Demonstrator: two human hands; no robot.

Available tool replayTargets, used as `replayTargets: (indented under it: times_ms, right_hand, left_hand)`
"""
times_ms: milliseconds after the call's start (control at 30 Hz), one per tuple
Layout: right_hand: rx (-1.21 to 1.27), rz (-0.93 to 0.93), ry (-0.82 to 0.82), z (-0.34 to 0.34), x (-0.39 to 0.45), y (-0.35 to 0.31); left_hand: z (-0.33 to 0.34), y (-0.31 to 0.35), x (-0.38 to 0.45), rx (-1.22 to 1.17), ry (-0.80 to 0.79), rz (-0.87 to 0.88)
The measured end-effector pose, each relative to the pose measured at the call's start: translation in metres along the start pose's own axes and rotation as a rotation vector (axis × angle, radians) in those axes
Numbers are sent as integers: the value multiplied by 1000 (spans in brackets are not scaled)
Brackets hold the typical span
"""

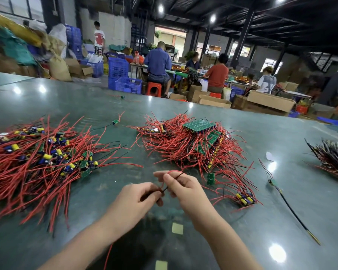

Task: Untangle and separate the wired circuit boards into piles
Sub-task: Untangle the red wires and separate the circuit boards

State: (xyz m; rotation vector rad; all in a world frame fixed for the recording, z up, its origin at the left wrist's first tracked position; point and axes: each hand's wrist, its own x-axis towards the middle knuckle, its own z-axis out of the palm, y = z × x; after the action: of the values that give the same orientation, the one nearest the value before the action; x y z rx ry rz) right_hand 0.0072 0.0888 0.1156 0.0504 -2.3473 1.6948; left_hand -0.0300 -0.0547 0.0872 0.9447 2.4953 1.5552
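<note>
Both hands meet above the desk (242, 240) — the left hand (134, 201) and right hand (183, 189) each pinch a thin red-and-black wire (172, 179) strung between them. A tangled heap (193, 145) lies just beyond; a sorted pile (37, 154) sits left — a dark bundle (332, 160) far right.

Blue plastic crates (125, 80), upper centre-left, stacked beside seated workers (158, 63) on red stools (154, 88). Open cardboard boxes (267, 103) along the right edge of the green table (66, 98). Tan sacks (59, 68), upper left. Ceiling lamps (160, 9), top.
</note>
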Motion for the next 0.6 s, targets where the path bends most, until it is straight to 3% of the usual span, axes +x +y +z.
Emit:
replayTargets:
  times_ms: [167, 300, 467, 600]
  right_hand:
    - [211, 71, 6, -5, 2, 1]
    - [28, 33, 100, -8, 4, 3]
    - [-260, -118, 283, -5, 4, 10]
    - [347, 90, 188, -8, 6, 5]
  left_hand:
    - [-2, -1, 0, 81, 5, -34]
    - [-2, 4, -2, 48, -52, -11]
    - [-4, 9, 0, 35, -1, -5]
    - [-8, 5, 0, 90, 48, -62]
